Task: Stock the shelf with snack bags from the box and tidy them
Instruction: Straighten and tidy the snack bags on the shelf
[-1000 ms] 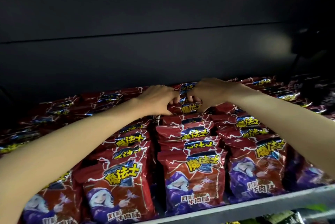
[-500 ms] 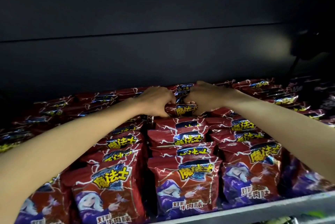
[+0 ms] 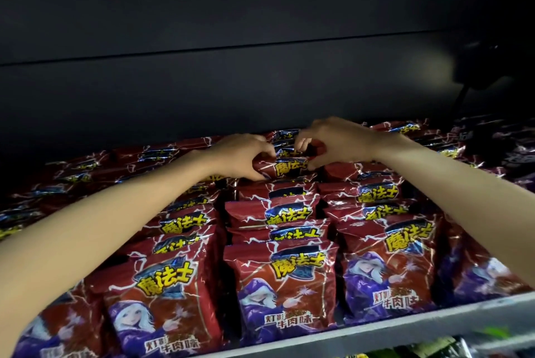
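Observation:
Red snack bags with yellow lettering and a purple hooded figure fill the shelf in several rows, standing front to back. Both my arms reach over them to the back of the middle row. There one red snack bag [image 3: 288, 168] lies across the row, held between my hands. My left hand [image 3: 243, 155] curls around its left end. My right hand [image 3: 338, 141] arches over its right end, thumb on the bag's edge and fingertips behind its top. The box is out of sight.
The grey front rail of the shelf [image 3: 405, 328] runs along the bottom right. A dark panel [image 3: 260, 82] hangs low over the bags and closes off the back. Green and yellow packets [image 3: 434, 352] show on the shelf below.
The view has shifted so the bags sit lower right in frame. My right hand has loosened from a tight fist into an arched grip; both hands stay on the same back bag.

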Demonstrator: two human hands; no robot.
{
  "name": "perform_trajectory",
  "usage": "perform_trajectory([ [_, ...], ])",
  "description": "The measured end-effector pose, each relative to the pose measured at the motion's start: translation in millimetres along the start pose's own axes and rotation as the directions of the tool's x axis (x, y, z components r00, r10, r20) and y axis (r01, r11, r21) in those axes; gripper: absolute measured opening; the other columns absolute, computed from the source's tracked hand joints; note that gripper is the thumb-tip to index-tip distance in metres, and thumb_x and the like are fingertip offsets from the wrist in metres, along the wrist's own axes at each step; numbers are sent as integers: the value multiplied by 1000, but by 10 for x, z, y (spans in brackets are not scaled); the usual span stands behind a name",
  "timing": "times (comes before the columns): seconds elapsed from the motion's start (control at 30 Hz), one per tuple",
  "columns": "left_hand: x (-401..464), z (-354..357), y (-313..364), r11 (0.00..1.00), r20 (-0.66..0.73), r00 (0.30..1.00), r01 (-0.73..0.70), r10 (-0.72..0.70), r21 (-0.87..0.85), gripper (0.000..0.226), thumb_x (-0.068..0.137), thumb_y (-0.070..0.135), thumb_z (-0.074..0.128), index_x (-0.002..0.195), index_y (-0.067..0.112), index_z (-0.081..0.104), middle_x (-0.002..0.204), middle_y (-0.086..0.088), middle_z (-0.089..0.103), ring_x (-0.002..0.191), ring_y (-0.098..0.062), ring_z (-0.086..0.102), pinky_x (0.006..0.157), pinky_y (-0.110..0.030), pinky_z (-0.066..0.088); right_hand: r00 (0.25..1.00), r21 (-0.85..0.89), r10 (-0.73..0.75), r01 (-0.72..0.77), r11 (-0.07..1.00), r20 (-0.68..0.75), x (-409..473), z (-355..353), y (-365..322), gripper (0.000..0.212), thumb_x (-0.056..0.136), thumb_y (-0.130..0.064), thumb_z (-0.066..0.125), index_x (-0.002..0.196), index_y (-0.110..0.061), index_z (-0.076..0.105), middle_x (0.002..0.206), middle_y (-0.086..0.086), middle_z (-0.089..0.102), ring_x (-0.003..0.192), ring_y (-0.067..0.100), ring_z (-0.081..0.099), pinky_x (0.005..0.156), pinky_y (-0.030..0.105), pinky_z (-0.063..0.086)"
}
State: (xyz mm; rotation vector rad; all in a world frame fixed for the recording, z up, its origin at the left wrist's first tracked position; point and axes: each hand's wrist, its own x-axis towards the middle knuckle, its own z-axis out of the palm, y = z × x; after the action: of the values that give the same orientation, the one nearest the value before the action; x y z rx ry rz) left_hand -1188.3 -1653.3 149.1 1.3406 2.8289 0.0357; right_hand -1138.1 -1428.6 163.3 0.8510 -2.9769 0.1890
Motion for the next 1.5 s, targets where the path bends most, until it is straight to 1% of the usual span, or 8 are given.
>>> perform_trajectory([
  [0.17, 7, -91, -22, 995, 77, 997, -3, 10, -95, 49, 81, 35, 70, 126, 21, 56, 133, 4, 53, 121, -13, 48, 95, -21, 34, 981, 175, 120, -93, 980, -151, -522, -239, 247, 33, 82, -25, 72, 114, -21, 63, 111, -13, 60, 104, 2, 55, 90, 11, 36],
  [0.33, 44, -238, 18, 987, 148, 989, 40, -16, -156, 36, 82, 37, 69, 116, 28, 62, 109, 10, 66, 92, -3, 59, 73, -12, 42, 973, -112, 215, -223, 968, -78, -769, -167, 527, 32, 84, -30, 69, 115, -23, 62, 108, -9, 60, 104, 12, 57, 82, 25, 41],
  [0.57, 243, -197, 417, 995, -210, 975, -87, 75, -46, 26, 86, 37, 62, 110, 27, 64, 103, 14, 61, 82, -1, 55, 74, -23, 46, 977, -220, 211, -214, 952, -38, -723, -70, 551, 30, 83, -31, 68, 111, -27, 57, 105, -11, 57, 83, 7, 49, 70, 25, 37],
  [0.93, 461, 107, 629, 988, -116, 984, -146, 139, -58, 25, 93, 24, 53, 116, 20, 63, 113, 5, 61, 100, -10, 56, 80, -18, 35, 970, -418, 214, -150, 896, 112, -625, -132, 569, 33, 90, -34, 59, 121, -25, 58, 126, -1, 47, 120, 19, 44, 85, 30, 40],
  [1.1, 462, 123, 543, 981, -245, 954, -187, 170, -45, 15, 88, 27, 60, 101, 23, 66, 119, 7, 54, 108, -8, 51, 87, -23, 41, 980, -444, 201, -177, 878, 7, -597, -151, 560, 31, 87, -40, 63, 111, -20, 61, 120, -2, 51, 112, 19, 52, 82, 30, 42],
  [1.2, 502, 108, 490, 975, -274, 943, -213, 188, -65, 26, 89, 33, 59, 114, 27, 63, 138, 9, 41, 125, -6, 36, 101, -26, 35, 983, -477, 173, -181, 860, -61, -601, -60, 555, 32, 87, -38, 62, 113, -19, 58, 118, -2, 53, 110, 20, 54, 77, 30, 42],
  [1.33, 535, 148, 525, 968, -211, 949, -247, 234, -37, 28, 95, 31, 50, 115, 19, 65, 135, 9, 48, 124, -9, 41, 105, -31, 35, 979, -418, 163, -200, 886, -121, -666, -4, 593, 31, 87, -39, 62, 113, -21, 57, 121, -4, 51, 115, 17, 49, 83, 31, 44],
  [1.5, 543, 141, 521, 970, -181, 954, -242, 240, 11, 26, 95, 32, 49, 101, 18, 70, 137, 12, 44, 122, -5, 41, 99, -20, 29, 948, -186, 270, -300, 936, -170, -930, -153, 668, 34, 83, -45, 65, 111, -27, 62, 121, -9, 55, 109, 16, 54, 89, 31, 43],
])
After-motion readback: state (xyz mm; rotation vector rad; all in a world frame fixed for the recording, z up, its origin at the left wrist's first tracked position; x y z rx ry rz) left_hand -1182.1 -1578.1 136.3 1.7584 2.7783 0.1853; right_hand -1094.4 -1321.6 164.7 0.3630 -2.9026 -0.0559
